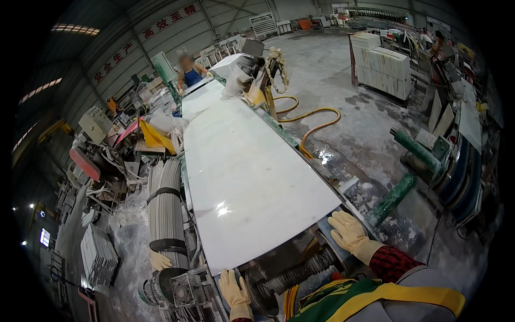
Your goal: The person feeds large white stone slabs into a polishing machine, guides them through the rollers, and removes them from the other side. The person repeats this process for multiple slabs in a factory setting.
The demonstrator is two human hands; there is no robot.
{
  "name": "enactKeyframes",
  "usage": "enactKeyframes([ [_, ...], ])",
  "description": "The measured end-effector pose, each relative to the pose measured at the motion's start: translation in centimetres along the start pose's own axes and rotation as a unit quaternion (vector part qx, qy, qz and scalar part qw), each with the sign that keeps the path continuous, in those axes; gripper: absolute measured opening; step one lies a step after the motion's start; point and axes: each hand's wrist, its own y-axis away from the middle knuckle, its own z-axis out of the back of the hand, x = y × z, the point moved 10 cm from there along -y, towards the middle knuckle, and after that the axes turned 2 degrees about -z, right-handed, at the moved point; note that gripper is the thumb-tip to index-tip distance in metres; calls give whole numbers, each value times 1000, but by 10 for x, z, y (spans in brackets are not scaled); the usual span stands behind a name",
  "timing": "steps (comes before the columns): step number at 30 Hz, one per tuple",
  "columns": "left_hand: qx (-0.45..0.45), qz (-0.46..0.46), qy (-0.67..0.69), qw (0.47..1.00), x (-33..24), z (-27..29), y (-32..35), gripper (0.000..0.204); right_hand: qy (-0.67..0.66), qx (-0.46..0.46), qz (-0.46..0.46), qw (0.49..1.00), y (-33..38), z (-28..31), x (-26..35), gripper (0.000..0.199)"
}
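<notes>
A long white polished slab (252,172) stretches away from me on a machine bed. My left hand (234,294), in a cream glove, lies with fingers extended just below the slab's near left corner. Beside the near right corner, my right hand (351,235) is also gloved and rests flat with its fingers apart on the blue belt edge. Neither hand holds anything. Between them, below the slab's near edge, runs a ribbed dark roller shaft (298,272). Whether my fingertips touch the slab, I cannot tell.
A person (190,74) in a blue apron stands at the slab's far end. Left of the bed are a strapped bundle of grey strips (165,209), a loose glove (160,261) and a motor (179,290). At right are green rollers (394,198), a yellow hose (322,111) and stacked slabs (383,67).
</notes>
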Motion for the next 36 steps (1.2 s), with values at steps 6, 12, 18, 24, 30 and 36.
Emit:
enactKeyframes([
  [6, 0, -1, -1, 1000, 3, -3, 3, 45, -6, 9, 0, 1000, -1, 4, 3, 47],
  [12, 4, 9, -3, 1000, 1, -2, 6, 44, 1, 20, -7, 1000, -2, 6, 6, 46],
  [18, 9, 8, -2, 1000, 1, -2, 8, 44, -17, 8, 2, 1000, -9, 21, 17, 44],
  [24, 13, 4, -6, 1000, -2, 0, 10, 44, -2, -15, 20, 1000, -4, 22, 17, 45],
  [30, 7, 2, -8, 1000, -5, 4, 11, 43, 1, 6, 8, 1000, 0, 15, 13, 46],
  [36, -1, 11, -13, 1000, -4, 5, 14, 43, 5, -10, 22, 1000, 2, 19, 16, 45],
])
